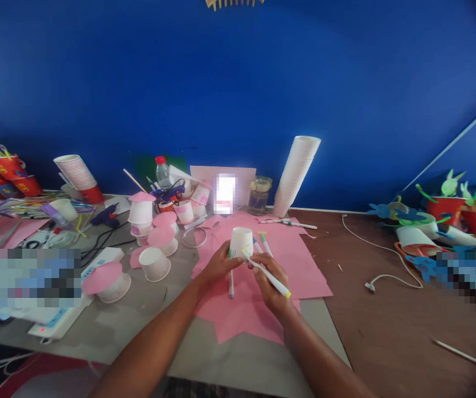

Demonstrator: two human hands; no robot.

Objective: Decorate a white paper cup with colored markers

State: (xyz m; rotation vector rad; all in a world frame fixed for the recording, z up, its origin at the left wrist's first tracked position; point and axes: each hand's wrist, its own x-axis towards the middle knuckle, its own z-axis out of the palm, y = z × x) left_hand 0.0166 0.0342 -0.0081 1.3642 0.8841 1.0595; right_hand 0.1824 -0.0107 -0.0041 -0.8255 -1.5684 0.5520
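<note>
My left hand (220, 262) is closed around the lower left side of a white paper cup (241, 239), which is upside down and has small coloured marks near its rim. In my right hand (271, 279) is a white marker (273, 277) with a yellow end, its tip at the cup's side. Both hands are above overlapping pink paper sheets (254, 320). More markers lie under and behind the hands, among them a grey-ended marker (231, 284) and a green-ended marker (265, 243).
Several white cups with pink paper tops (104, 281) stand to my left by a power strip (76, 293). Behind are a tall stack of paper cups (298, 174), a glass jar (259, 194) and a bright blurred screen (225, 193). A white cable (387, 249) lies right.
</note>
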